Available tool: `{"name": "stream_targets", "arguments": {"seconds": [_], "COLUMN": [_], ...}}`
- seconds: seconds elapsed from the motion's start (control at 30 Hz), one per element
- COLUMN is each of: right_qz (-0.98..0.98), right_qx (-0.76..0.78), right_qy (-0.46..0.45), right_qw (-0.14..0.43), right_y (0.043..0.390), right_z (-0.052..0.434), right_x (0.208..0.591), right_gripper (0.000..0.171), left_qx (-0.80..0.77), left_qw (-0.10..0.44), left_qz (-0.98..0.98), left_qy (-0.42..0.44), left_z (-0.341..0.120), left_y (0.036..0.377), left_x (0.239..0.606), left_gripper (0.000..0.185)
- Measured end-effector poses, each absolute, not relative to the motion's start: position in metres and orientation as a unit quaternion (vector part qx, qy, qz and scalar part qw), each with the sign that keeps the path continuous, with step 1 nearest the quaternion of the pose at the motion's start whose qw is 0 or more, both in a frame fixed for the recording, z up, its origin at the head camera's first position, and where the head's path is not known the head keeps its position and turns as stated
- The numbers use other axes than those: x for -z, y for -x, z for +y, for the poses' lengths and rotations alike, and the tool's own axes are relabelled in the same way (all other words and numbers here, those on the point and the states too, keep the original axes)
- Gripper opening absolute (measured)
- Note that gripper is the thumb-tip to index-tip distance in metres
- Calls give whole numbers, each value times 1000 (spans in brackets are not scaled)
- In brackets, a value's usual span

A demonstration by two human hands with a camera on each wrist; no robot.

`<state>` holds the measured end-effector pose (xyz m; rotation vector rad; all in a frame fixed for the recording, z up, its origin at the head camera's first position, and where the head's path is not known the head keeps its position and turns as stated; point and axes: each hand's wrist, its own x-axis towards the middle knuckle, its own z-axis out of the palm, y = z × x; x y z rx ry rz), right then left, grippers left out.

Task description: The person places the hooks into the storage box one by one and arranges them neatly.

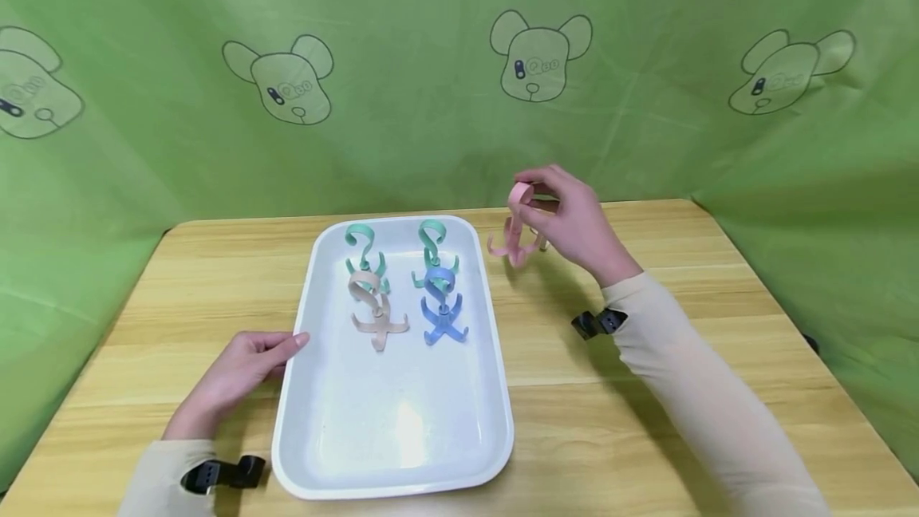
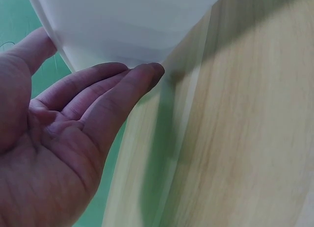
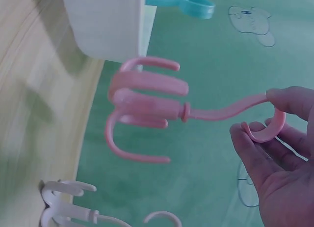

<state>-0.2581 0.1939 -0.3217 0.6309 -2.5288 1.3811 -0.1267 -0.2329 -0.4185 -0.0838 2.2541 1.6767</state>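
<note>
Green cloth printed with cartoon mouse heads [image 1: 540,57] hangs behind and to both sides of a pale wooden surface [image 1: 646,389], on which a white tray [image 1: 402,437] lies lengthwise, running from near to far. Four multi-pronged hooks stand at the tray's far end: two teal hooks [image 1: 366,258] at the back, with a beige hook [image 1: 375,309] and a blue hook [image 1: 443,305] just nearer, each resting on its spread prongs, which seems to be why they stay upright with the curled top up. The right hand [image 1: 577,222] holds a pink hook [image 1: 515,234] in the air just right of the tray's far right corner; its grip pinches the curled top loop between thumb and fingertips [image 3: 255,138], so the four prongs hang free below, apart from the wood. The left hand [image 1: 240,373] lies flat on the surface at the tray's left rim, fingers straight and relaxed, their tips touching the tray's outer wall [image 2: 122,36], likely to steady it. A white hook [image 3: 64,207] shows at the bottom of the right wrist view; I cannot tell what it rests on.
</note>
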Motion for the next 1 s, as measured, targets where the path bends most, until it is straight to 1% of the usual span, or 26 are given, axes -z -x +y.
{"name": "stream_targets", "arguments": {"seconds": [0.43, 0.53, 0.77, 1.0], "right_qz": [-845, -848, -849, -844], "right_qx": [-460, -448, -433, -424], "right_qy": [-251, -260, -280, -304], "right_qw": [105, 109, 115, 123], "right_y": [228, 222, 203, 183], "right_z": [196, 197, 198, 198], "right_x": [305, 304, 298, 293], "right_gripper": [34, 35, 36, 34], "left_qx": [-586, -580, -578, -581], "left_qw": [164, 165, 169, 167], "left_qz": [793, 797, 797, 796], "left_qy": [43, 32, 39, 28], "left_z": [-233, -233, -234, -233], "left_y": [127, 127, 127, 128], "left_x": [419, 419, 418, 417], "left_gripper": [58, 58, 57, 56]}}
